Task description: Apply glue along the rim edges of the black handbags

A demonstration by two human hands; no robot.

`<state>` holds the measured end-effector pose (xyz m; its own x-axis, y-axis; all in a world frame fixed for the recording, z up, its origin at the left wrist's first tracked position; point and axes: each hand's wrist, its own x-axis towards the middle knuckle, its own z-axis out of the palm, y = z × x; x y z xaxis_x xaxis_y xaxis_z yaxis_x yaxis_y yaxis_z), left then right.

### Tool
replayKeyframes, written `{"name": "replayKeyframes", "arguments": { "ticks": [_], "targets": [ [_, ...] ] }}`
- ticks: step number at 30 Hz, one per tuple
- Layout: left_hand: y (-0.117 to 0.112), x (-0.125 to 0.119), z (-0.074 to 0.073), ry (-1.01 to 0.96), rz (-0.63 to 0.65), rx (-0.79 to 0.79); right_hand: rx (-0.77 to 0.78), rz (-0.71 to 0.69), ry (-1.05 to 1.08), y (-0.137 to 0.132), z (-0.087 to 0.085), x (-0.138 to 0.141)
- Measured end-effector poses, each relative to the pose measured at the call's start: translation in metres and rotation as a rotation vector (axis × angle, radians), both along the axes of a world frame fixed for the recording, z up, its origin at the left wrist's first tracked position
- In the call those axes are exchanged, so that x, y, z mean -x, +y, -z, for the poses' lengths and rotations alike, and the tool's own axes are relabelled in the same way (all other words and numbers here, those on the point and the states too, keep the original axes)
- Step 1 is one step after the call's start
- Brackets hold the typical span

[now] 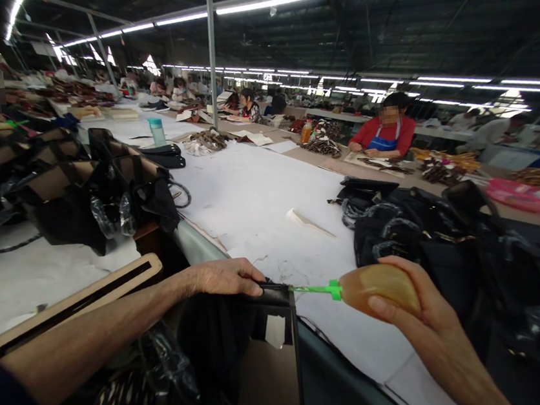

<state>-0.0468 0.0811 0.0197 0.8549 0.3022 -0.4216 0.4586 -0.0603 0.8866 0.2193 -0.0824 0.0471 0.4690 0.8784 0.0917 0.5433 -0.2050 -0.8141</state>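
Observation:
My left hand [227, 277] pinches the top edge of a black handbag [268, 359], which is held upright close to my body with its tan lining showing. In my right hand [423, 308] is an amber glue bottle [380, 287], my fingers and thumb wrapped round its body. Its green nozzle [316, 289] points left, and the tip meets or almost meets the upper corner of the bag's edge. A small white label [275, 330] shows on the lining. The bag's lower part runs out of view.
Black handbags [64, 193] with plastic-wrapped handles crowd the left, and another pile of black bags [424, 230] lies at the right. White paper [248, 185] covers the table, with a paper scrap [309, 223] on it. A person in red [403, 135] sits across the table. A teal bottle [156, 131] stands farther back.

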Motion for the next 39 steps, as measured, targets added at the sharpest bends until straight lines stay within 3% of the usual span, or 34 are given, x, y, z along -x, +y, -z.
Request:
{"name": "replayKeyframes", "arguments": {
  "ticks": [6, 12, 19, 27, 34, 39],
  "targets": [
    [0.001, 0.0, 0.001, 0.017, 0.004, -0.017, 0.041, -0.002, 0.032, -0.005, 0.005, -0.003],
    [0.002, -0.001, 0.002, 0.036, 0.015, -0.08, 0.034, 0.047, 0.032, -0.011, -0.005, 0.012],
    [0.001, -0.003, 0.001, 0.037, 0.046, -0.108, -0.016, 0.055, -0.019, 0.001, -0.01, 0.013],
    [0.006, -0.002, 0.001, 0.062, 0.039, -0.179, 0.095, -0.004, -0.021, -0.006, 0.002, -0.004],
    [0.017, -0.016, 0.005, 0.072, 0.079, -0.359, 0.065, 0.025, 0.007, 0.001, 0.004, -0.003],
    [0.024, -0.024, 0.011, 0.076, 0.083, -0.363, 0.114, -0.007, 0.02, 0.006, 0.014, -0.009]
  ]
}}
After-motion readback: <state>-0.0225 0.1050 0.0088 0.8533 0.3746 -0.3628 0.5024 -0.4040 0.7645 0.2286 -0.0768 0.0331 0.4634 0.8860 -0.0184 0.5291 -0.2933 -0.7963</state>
